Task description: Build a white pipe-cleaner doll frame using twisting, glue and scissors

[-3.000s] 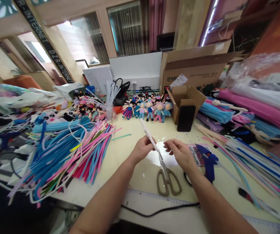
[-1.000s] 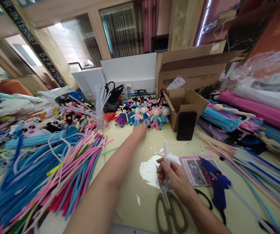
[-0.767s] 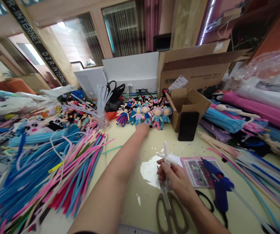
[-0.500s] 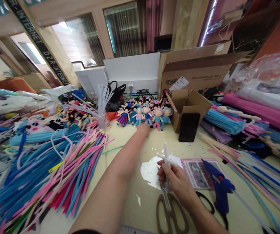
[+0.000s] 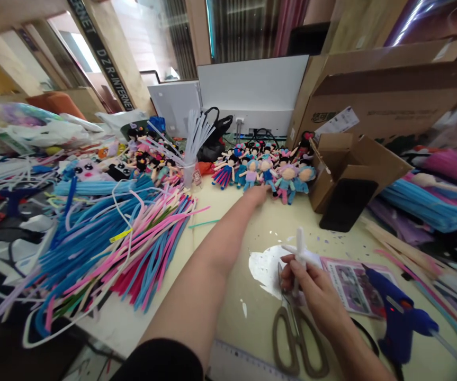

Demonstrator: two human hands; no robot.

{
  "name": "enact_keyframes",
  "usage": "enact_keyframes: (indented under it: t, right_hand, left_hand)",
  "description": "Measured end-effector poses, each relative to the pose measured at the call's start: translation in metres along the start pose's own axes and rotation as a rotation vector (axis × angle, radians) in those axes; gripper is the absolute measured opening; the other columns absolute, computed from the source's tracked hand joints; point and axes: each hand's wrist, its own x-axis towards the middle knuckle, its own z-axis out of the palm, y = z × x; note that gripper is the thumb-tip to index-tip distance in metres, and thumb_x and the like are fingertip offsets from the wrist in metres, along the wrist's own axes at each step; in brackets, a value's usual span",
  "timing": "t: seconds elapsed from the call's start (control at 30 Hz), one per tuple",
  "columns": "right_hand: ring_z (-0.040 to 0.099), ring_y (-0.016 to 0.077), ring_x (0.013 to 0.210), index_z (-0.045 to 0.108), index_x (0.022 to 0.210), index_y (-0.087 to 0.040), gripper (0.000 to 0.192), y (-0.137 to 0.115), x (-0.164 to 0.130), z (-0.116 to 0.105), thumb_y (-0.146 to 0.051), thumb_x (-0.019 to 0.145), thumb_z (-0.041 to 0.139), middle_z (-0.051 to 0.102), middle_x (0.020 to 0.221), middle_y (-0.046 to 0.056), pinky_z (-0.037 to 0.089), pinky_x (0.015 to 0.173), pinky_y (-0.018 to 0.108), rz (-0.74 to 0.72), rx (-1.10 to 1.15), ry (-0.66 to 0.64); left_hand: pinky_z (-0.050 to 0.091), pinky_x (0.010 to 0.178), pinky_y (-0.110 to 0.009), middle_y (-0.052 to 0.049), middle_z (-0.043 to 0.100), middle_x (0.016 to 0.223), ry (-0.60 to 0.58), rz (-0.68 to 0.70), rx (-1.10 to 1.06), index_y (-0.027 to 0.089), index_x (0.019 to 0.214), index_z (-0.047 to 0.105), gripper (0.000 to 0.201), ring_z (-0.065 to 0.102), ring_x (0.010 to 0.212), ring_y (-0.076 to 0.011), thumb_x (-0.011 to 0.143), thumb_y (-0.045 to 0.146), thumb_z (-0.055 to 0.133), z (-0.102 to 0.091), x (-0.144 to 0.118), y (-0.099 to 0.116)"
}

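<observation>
My left hand [image 5: 260, 196] is stretched far across the table to the front row of small pipe-cleaner dolls [image 5: 252, 177]. It is at the feet of a doll with a blue outfit [image 5: 268, 174]; its fingers are blurred and mostly hidden, so I cannot tell whether it grips one. My right hand [image 5: 305, 278] pinches a white fuzzy cross-shaped pipe-cleaner piece [image 5: 300, 244], one arm pointing up. Under that hand lie scissors [image 5: 297, 338] with grey-brown handles. A white patch [image 5: 266, 270] on the table is beside their blades.
A blue glue gun [image 5: 401, 317] lies on the right by a pink-edged printed card [image 5: 355, 286]. A black phone [image 5: 347, 203] leans against a small open carton [image 5: 343, 164]. Bundles of coloured pipe cleaners [image 5: 93, 238] cover the left; a cup of glue sticks [image 5: 189, 172] stands behind.
The view has swung, so the table's things sit further right in it. My left hand stays by the dolls' feet, and my right hand still holds the white piece.
</observation>
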Motion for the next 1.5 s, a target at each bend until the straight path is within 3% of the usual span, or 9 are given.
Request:
enact_keyframes:
  t: [0.23,0.47,0.83,0.97,1.07,1.17,1.27,1.4,1.5]
  right_hand:
    - [0.055,0.0135,0.063,0.056,0.098,-0.017,0.04,0.002,0.001,-0.001,-0.054,0.081,0.054,0.058,0.073,0.001,0.044,0.059,0.027,0.005,-0.008,-0.023]
    - [0.055,0.0134,0.059,0.057,0.094,-0.016,0.041,-0.001,0.0,0.002,-0.054,0.078,0.057,0.058,0.07,0.001,0.044,0.056,0.027,-0.009,0.024,-0.021]
    - [0.056,0.0122,0.057,0.058,0.092,-0.017,0.041,-0.003,0.001,0.005,-0.055,0.078,0.056,0.058,0.069,0.0,0.044,0.055,0.025,-0.039,0.089,-0.021]
    - [0.057,0.0118,0.057,0.058,0.093,-0.016,0.039,-0.001,0.003,0.008,-0.053,0.081,0.054,0.059,0.068,0.0,0.045,0.056,0.025,-0.07,0.082,-0.017]
    - [0.057,0.0117,0.056,0.058,0.091,-0.016,0.04,-0.001,0.003,0.011,-0.054,0.082,0.052,0.06,0.067,0.0,0.045,0.054,0.025,-0.111,0.096,-0.035]
    - [0.057,0.0113,0.055,0.058,0.09,-0.015,0.041,-0.002,0.003,0.012,-0.055,0.082,0.05,0.059,0.067,0.0,0.045,0.053,0.024,-0.15,0.1,-0.05]
    - [0.057,0.0109,0.054,0.057,0.089,-0.015,0.041,-0.004,0.003,0.012,-0.055,0.082,0.05,0.059,0.066,0.0,0.044,0.052,0.023,-0.153,0.116,-0.035]
    - [0.056,0.0099,0.053,0.056,0.088,-0.016,0.039,-0.005,0.004,0.01,-0.053,0.082,0.05,0.058,0.065,-0.001,0.043,0.051,0.022,-0.163,0.138,-0.026]
    - [0.056,0.0094,0.052,0.056,0.087,-0.016,0.038,-0.008,0.006,0.008,-0.053,0.082,0.049,0.058,0.065,-0.002,0.044,0.052,0.022,-0.159,0.156,-0.017]
  left_hand:
    - [0.044,0.087,-0.032,-0.009,0.056,0.125,0.032,0.017,-0.035,0.028,0.126,0.052,0.046,0.057,0.108,-0.023,0.082,0.017,0.044,0.005,0.015,-0.002]
    - [0.044,0.087,-0.03,-0.006,0.056,0.121,0.155,-0.005,-0.105,0.032,0.113,0.061,0.033,0.057,0.105,-0.0212,0.082,0.036,0.049,0.014,0.008,-0.001]
    - [0.044,0.082,-0.034,-0.007,0.06,0.109,0.267,-0.129,-0.163,0.025,0.092,0.066,0.018,0.058,0.098,-0.0214,0.079,0.028,0.054,0.017,0.0,0.008]
    - [0.045,0.071,-0.026,-0.004,0.065,0.084,0.252,-0.094,-0.187,0.019,0.08,0.065,0.009,0.061,0.079,-0.0175,0.071,0.02,0.062,-0.006,-0.014,-0.001]
    - [0.045,0.068,-0.026,-0.005,0.066,0.077,0.348,-0.087,-0.212,0.015,0.082,0.063,0.012,0.06,0.075,-0.017,0.078,0.019,0.053,-0.039,-0.02,0.011]
    - [0.044,0.075,-0.024,-0.003,0.067,0.088,0.521,-0.004,-0.262,0.017,0.093,0.06,0.02,0.059,0.083,-0.0142,0.084,0.023,0.043,-0.075,-0.019,0.052]
    - [0.045,0.077,-0.026,-0.003,0.068,0.087,0.779,0.18,-0.452,0.016,0.09,0.063,0.018,0.06,0.082,-0.0148,0.08,0.022,0.049,-0.104,-0.007,0.107]
    - [0.045,0.081,-0.024,-0.004,0.071,0.092,0.533,0.372,-0.512,0.014,0.095,0.067,0.024,0.063,0.085,-0.0133,0.075,0.013,0.054,-0.117,0.013,0.144]
    - [0.045,0.082,-0.023,-0.003,0.07,0.1,0.564,0.245,-0.464,0.017,0.102,0.066,0.028,0.063,0.09,-0.0136,0.078,0.02,0.051,-0.11,0.019,0.128]
